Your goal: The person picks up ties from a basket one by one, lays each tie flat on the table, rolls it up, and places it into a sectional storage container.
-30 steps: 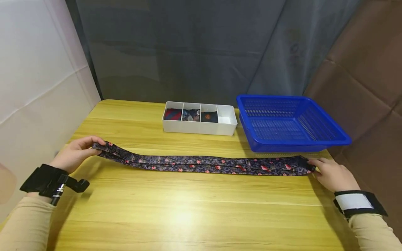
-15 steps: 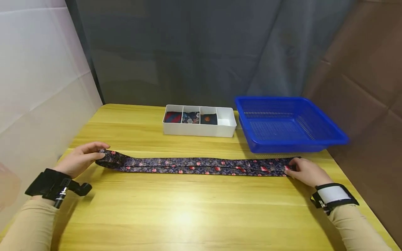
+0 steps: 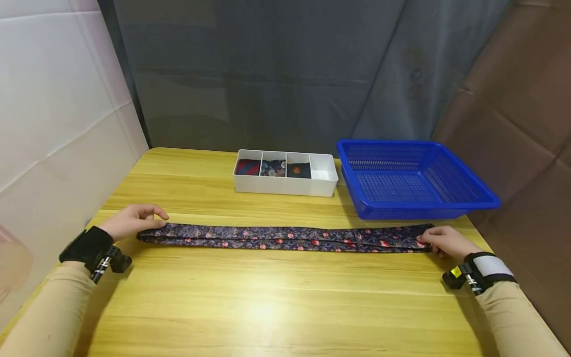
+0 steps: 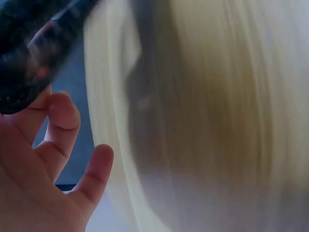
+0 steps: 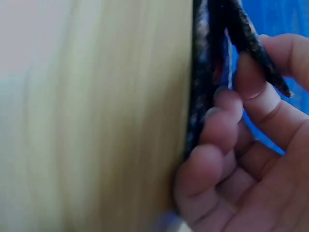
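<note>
A long dark necktie (image 3: 267,239) with pink and red flowers stretches across the wooden table, lying in layers. My left hand (image 3: 134,222) is at its left end, where the tie bends round; in the left wrist view, the tie's blurred dark fabric (image 4: 34,63) lies against curled fingers, and the thumb is hidden. At the other end my right hand (image 3: 450,241) pinches the tie. In the right wrist view, one layer of fabric (image 5: 253,46) sits between thumb and index finger, and another layer (image 5: 200,82) hangs beside the other fingertips.
Behind the tie stands a white divided box (image 3: 285,186); three compartments hold folded dark fabric pieces and the rightmost shows its bare bottom. A blue plastic basket (image 3: 415,206) stands at the back right. Dark cloth (image 3: 276,74) hangs behind the table (image 3: 223,297).
My left hand has moved right and the tie's raised left end has been lowered and folded under. My right hand first shifted left along the tie, then slightly back right.
</note>
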Demonstrator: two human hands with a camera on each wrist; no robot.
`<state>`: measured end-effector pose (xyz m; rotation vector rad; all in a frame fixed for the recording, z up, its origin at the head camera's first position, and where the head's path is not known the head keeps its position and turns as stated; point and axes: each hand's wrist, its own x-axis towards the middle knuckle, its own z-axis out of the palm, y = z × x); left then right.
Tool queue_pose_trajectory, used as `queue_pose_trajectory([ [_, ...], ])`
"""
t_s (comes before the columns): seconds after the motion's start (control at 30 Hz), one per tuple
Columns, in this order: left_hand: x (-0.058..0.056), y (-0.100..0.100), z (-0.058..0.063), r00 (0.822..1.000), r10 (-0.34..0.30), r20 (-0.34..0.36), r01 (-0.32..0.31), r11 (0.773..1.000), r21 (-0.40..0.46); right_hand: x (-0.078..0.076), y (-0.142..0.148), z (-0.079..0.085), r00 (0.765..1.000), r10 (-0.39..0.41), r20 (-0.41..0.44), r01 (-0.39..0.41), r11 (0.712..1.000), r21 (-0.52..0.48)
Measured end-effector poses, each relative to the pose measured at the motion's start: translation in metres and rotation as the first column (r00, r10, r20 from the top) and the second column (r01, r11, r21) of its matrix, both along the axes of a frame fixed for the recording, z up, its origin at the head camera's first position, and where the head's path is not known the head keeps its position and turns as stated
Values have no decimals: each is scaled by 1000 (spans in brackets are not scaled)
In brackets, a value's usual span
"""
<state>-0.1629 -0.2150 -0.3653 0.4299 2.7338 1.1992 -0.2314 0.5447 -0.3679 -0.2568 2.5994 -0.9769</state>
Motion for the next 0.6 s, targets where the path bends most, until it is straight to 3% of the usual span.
queue_pose_trajectory([
  [0.23, -3, -4, 5, 991, -135, 7, 135, 989, -52, -9, 13, -3, 1000, -27, -10, 27, 1000, -5],
  [0.33, -5, -4, 3, 987, -161, -13, 159, 985, -65, -11, 16, -5, 999, -25, -28, 24, 1000, -8],
  [0.5, -7, -4, -3, 992, -83, -90, 69, 986, -149, -13, 18, -10, 998, 4, -68, -3, 1000, 8],
  [0.6, -9, -2, -8, 993, -11, -115, -17, 971, -239, -15, 16, -12, 997, 15, -79, -13, 1000, 26],
])
